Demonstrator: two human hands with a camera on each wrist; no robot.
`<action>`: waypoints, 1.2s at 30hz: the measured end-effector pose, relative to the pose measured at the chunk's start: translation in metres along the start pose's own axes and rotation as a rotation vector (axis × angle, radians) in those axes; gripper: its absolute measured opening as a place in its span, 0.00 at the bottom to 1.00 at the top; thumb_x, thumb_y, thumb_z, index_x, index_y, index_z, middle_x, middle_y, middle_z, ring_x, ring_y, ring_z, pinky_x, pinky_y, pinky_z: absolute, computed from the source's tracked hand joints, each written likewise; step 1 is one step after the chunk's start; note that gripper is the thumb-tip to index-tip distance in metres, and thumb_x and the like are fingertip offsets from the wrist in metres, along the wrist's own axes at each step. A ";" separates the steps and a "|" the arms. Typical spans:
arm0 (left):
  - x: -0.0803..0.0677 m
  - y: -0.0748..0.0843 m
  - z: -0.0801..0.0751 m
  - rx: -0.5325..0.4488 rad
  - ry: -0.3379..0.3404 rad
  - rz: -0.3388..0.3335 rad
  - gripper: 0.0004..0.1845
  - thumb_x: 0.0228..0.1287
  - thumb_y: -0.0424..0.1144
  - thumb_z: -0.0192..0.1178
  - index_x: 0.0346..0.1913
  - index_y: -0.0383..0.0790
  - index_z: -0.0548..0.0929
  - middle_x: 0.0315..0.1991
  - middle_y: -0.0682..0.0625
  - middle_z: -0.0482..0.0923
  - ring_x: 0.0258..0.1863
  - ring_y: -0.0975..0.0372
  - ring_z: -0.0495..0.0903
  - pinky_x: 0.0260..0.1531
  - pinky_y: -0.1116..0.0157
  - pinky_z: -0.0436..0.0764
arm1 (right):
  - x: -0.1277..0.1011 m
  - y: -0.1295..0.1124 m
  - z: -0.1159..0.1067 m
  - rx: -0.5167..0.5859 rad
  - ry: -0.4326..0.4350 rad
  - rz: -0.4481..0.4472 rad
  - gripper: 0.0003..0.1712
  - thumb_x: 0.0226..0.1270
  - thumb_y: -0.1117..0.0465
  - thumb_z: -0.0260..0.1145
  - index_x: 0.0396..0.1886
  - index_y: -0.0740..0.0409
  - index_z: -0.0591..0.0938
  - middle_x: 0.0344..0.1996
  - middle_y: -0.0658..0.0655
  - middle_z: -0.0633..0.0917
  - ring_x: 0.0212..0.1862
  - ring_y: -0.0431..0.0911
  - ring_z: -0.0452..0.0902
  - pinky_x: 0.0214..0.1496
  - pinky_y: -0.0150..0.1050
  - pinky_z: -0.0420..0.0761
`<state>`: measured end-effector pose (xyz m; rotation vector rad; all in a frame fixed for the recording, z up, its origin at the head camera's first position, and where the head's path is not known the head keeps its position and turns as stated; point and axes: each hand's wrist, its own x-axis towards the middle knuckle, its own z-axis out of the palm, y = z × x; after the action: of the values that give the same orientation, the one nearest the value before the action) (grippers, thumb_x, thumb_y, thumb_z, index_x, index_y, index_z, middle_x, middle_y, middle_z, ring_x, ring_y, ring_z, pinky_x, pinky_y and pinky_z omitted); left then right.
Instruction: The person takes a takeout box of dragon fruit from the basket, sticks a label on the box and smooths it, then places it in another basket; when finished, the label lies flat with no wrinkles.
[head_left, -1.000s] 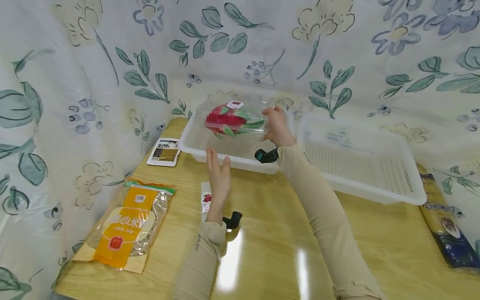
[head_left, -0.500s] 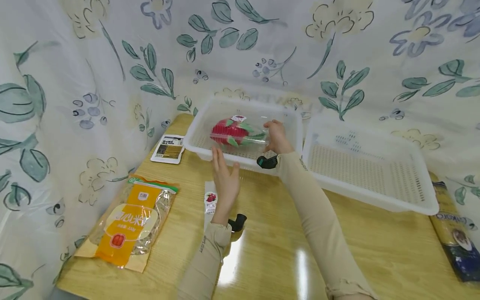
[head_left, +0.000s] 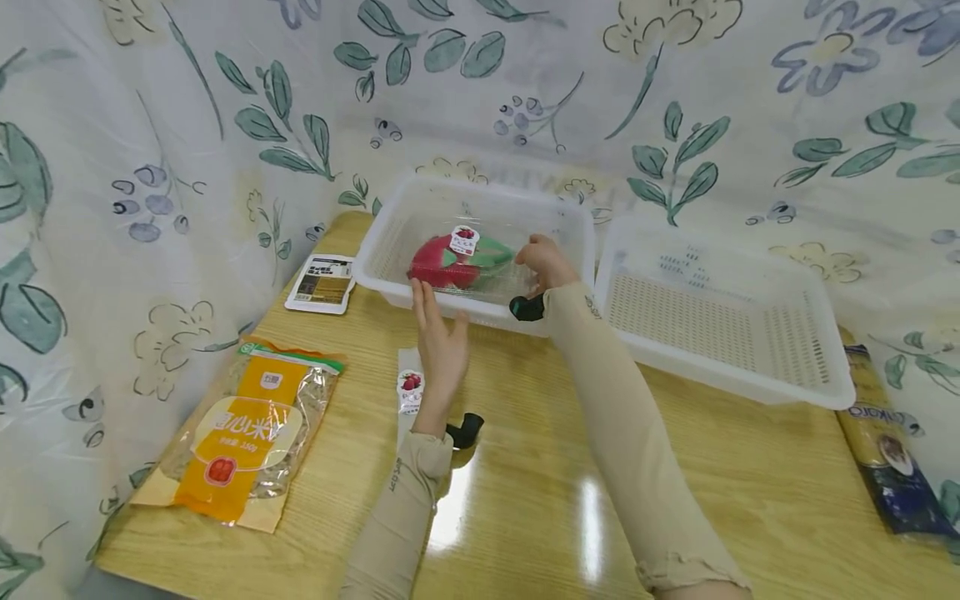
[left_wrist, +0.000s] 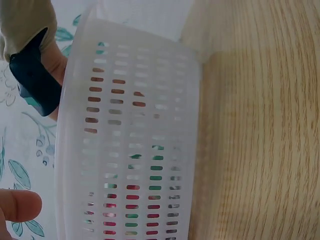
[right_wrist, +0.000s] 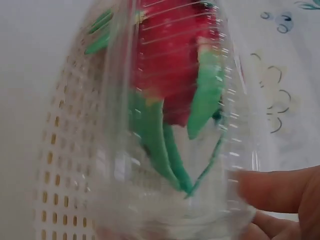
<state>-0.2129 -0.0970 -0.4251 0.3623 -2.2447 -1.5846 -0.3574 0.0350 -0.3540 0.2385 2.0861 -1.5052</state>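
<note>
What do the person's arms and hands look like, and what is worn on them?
Both arms wear long beige sleeves; the left sleeve has small dark lettering near the cuff. The left hand and right hand are bare. A black device sits at the left wrist, a black-and-teal one at the right.

— What did the person wear?

— Long beige sleeves on both arms, snug and ribbed-looking, each ending in a gathered cuff. The left sleeve (head_left: 397, 508) carried a small line of dark lettering near the wrist; the right sleeve (head_left: 622, 433) had a similar faint mark close to its cuff.

— Anything on the wrists?

— A small black device (head_left: 465, 429) sat strapped at the left wrist, and a black one with a teal edge (head_left: 527, 307) at the right. The left hand (head_left: 438, 354) and right hand (head_left: 546, 262) were bare, with no gloves or rings visible.
</note>
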 end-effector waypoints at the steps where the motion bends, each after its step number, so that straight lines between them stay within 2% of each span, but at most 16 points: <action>1: 0.000 0.000 0.000 -0.002 0.002 0.000 0.39 0.70 0.37 0.52 0.77 0.35 0.45 0.80 0.49 0.35 0.78 0.51 0.41 0.60 0.48 0.73 | -0.001 -0.001 0.000 -0.031 0.003 -0.001 0.41 0.75 0.65 0.48 0.79 0.47 0.40 0.79 0.49 0.41 0.78 0.58 0.44 0.65 0.57 0.71; 7: 0.001 0.000 0.001 0.004 -0.009 -0.008 0.39 0.71 0.38 0.52 0.77 0.36 0.45 0.80 0.49 0.35 0.78 0.52 0.43 0.61 0.49 0.73 | 0.002 -0.003 0.000 -0.259 0.074 -0.036 0.40 0.73 0.66 0.52 0.78 0.58 0.45 0.79 0.55 0.47 0.76 0.55 0.53 0.66 0.50 0.74; 10: 0.000 -0.001 0.003 0.013 -0.019 -0.015 0.39 0.71 0.39 0.52 0.77 0.36 0.45 0.80 0.49 0.35 0.78 0.52 0.42 0.66 0.48 0.68 | 0.001 -0.002 -0.002 -0.389 0.140 -0.041 0.37 0.71 0.65 0.57 0.76 0.63 0.54 0.75 0.62 0.58 0.68 0.59 0.66 0.59 0.49 0.80; 13: -0.002 -0.001 0.004 0.019 -0.027 -0.013 0.39 0.71 0.39 0.52 0.77 0.37 0.45 0.80 0.49 0.35 0.78 0.52 0.41 0.70 0.48 0.63 | -0.003 -0.002 -0.003 -0.580 0.191 -0.087 0.30 0.68 0.63 0.61 0.67 0.67 0.66 0.65 0.65 0.72 0.58 0.59 0.74 0.54 0.48 0.81; 15: -0.003 -0.002 0.004 0.023 -0.028 -0.005 0.39 0.71 0.39 0.52 0.77 0.37 0.45 0.80 0.49 0.35 0.78 0.52 0.41 0.71 0.48 0.62 | -0.006 -0.002 -0.004 -0.726 0.208 -0.143 0.28 0.66 0.62 0.63 0.64 0.67 0.70 0.63 0.65 0.74 0.59 0.59 0.74 0.60 0.48 0.78; 18: -0.002 -0.001 0.005 0.040 -0.037 0.008 0.38 0.71 0.39 0.52 0.77 0.36 0.45 0.80 0.49 0.36 0.78 0.49 0.43 0.64 0.48 0.70 | -0.013 -0.004 -0.008 -0.893 0.194 -0.215 0.31 0.66 0.60 0.62 0.67 0.66 0.69 0.67 0.63 0.72 0.67 0.57 0.68 0.70 0.47 0.69; 20: -0.001 -0.001 0.005 0.081 -0.061 0.006 0.39 0.71 0.40 0.52 0.77 0.37 0.45 0.80 0.50 0.35 0.71 0.45 0.59 0.54 0.48 0.75 | -0.017 -0.004 -0.013 -0.938 0.146 -0.224 0.34 0.69 0.57 0.60 0.72 0.63 0.64 0.72 0.61 0.66 0.72 0.57 0.61 0.75 0.49 0.62; 22: -0.001 -0.001 0.002 0.166 -0.101 0.003 0.41 0.70 0.42 0.53 0.77 0.38 0.43 0.80 0.50 0.34 0.70 0.42 0.60 0.51 0.47 0.75 | -0.020 -0.002 -0.018 -0.955 0.087 -0.228 0.35 0.72 0.54 0.57 0.74 0.62 0.60 0.73 0.61 0.63 0.74 0.57 0.59 0.75 0.50 0.61; 24: 0.000 -0.002 -0.003 0.279 -0.160 -0.001 0.43 0.70 0.44 0.53 0.78 0.39 0.41 0.80 0.50 0.32 0.70 0.38 0.59 0.55 0.43 0.72 | -0.023 0.003 -0.023 -0.943 0.037 -0.263 0.36 0.74 0.52 0.55 0.75 0.61 0.57 0.73 0.62 0.63 0.73 0.57 0.59 0.74 0.51 0.62; 25: 0.001 -0.001 -0.007 0.338 -0.195 0.002 0.43 0.70 0.46 0.53 0.78 0.40 0.40 0.80 0.49 0.31 0.70 0.36 0.58 0.60 0.40 0.68 | -0.025 0.006 -0.025 -0.924 0.014 -0.278 0.37 0.75 0.51 0.54 0.76 0.61 0.55 0.74 0.63 0.62 0.73 0.58 0.59 0.74 0.52 0.62; 27: 0.004 -0.001 -0.015 0.437 -0.263 0.006 0.43 0.71 0.48 0.52 0.78 0.39 0.39 0.80 0.48 0.30 0.75 0.34 0.41 0.66 0.34 0.57 | -0.032 0.016 -0.030 -0.891 -0.023 -0.315 0.37 0.76 0.49 0.52 0.77 0.59 0.53 0.73 0.64 0.62 0.73 0.58 0.60 0.73 0.53 0.63; 28: 0.005 -0.001 -0.020 0.478 -0.295 0.009 0.43 0.72 0.49 0.51 0.78 0.39 0.40 0.80 0.47 0.30 0.74 0.33 0.40 0.66 0.32 0.54 | -0.037 0.021 -0.032 -0.877 -0.041 -0.339 0.37 0.76 0.50 0.52 0.77 0.59 0.53 0.73 0.65 0.62 0.73 0.58 0.60 0.72 0.54 0.64; 30: 0.010 -0.001 -0.030 0.513 -0.354 0.006 0.42 0.73 0.50 0.50 0.77 0.38 0.41 0.79 0.45 0.31 0.74 0.32 0.40 0.66 0.31 0.53 | -0.050 0.031 -0.037 -0.883 -0.060 -0.364 0.36 0.77 0.49 0.50 0.76 0.58 0.55 0.74 0.65 0.62 0.73 0.59 0.59 0.73 0.56 0.63; 31: 0.013 -0.001 -0.034 0.522 -0.378 0.006 0.41 0.73 0.50 0.49 0.77 0.37 0.42 0.79 0.44 0.31 0.73 0.32 0.42 0.65 0.31 0.56 | -0.059 0.036 -0.039 -0.896 -0.059 -0.367 0.35 0.77 0.48 0.49 0.76 0.58 0.55 0.74 0.64 0.62 0.73 0.60 0.59 0.73 0.56 0.62; 34: 0.022 -0.001 -0.047 0.546 -0.459 0.008 0.40 0.74 0.51 0.47 0.77 0.34 0.44 0.79 0.40 0.32 0.73 0.35 0.48 0.64 0.35 0.63 | -0.087 0.054 -0.049 -0.952 -0.029 -0.383 0.35 0.77 0.46 0.49 0.76 0.58 0.57 0.73 0.64 0.64 0.72 0.61 0.60 0.72 0.58 0.62; 36: 0.028 0.001 -0.056 0.552 -0.529 0.010 0.39 0.74 0.50 0.46 0.76 0.32 0.45 0.78 0.37 0.32 0.74 0.37 0.49 0.66 0.38 0.63 | -0.108 0.067 -0.057 -0.983 0.003 -0.380 0.35 0.77 0.46 0.49 0.75 0.58 0.59 0.72 0.64 0.65 0.71 0.62 0.62 0.71 0.59 0.62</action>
<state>-0.2132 -0.1559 -0.4032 0.0649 -3.0790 -1.1140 -0.2560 0.1296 -0.3393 -0.5445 2.6896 -0.4810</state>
